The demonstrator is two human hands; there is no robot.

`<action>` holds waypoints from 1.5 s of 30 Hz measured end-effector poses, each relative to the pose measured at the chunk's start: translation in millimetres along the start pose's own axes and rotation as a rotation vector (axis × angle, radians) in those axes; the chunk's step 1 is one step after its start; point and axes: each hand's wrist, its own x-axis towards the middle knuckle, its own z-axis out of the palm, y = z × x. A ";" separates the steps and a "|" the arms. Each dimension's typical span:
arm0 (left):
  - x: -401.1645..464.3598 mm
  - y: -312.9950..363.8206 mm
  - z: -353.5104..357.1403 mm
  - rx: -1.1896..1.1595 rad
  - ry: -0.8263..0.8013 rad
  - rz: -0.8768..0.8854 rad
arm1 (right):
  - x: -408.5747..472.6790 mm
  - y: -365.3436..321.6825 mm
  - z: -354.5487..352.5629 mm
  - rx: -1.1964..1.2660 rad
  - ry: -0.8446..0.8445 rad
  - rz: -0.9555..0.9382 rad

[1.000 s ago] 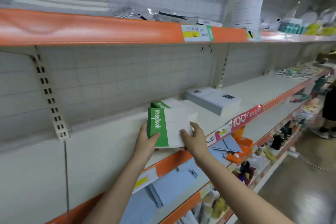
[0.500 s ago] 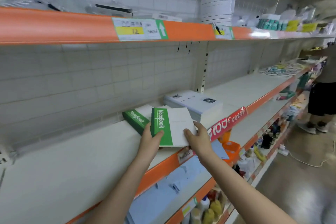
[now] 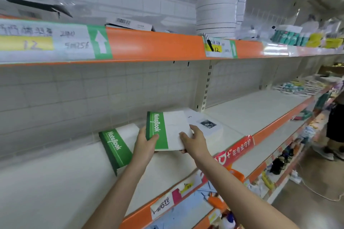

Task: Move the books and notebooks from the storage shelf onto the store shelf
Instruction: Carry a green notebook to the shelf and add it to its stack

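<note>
Both hands, the left hand [image 3: 144, 146] and right hand [image 3: 195, 140], hold a green notebook [image 3: 167, 130]. It is above the shelf [image 3: 55, 182]. Another notebook pile [image 3: 117, 147] lies beside it.

Green-white notebook [image 3: 167, 130] held above shelf [image 3: 55, 182]; second notebook stack [image 3: 116, 147] flat beside it.
</note>
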 end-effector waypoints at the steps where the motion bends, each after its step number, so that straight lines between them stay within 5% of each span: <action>1: 1.6 0.4 -1.6 -0.003 0.012 -0.002 | 3.9 0.5 3.0 0.002 -0.012 -0.005; 19: 4.4 -13.8 -68.9 -0.103 0.477 -0.112 | 35.5 1.9 98.7 0.056 -0.375 0.033; 25: 13.4 -30.6 -60.8 0.164 0.680 -0.087 | 54.8 17.7 110.7 -0.002 -0.415 0.006; 35: 34.8 -108.0 -73.7 0.349 0.699 -0.156 | 63.8 40.5 110.2 -0.204 -0.585 -0.060; 45: 20.2 -62.6 -59.4 0.564 0.625 -0.206 | 60.5 38.0 109.0 -0.335 -0.702 -0.110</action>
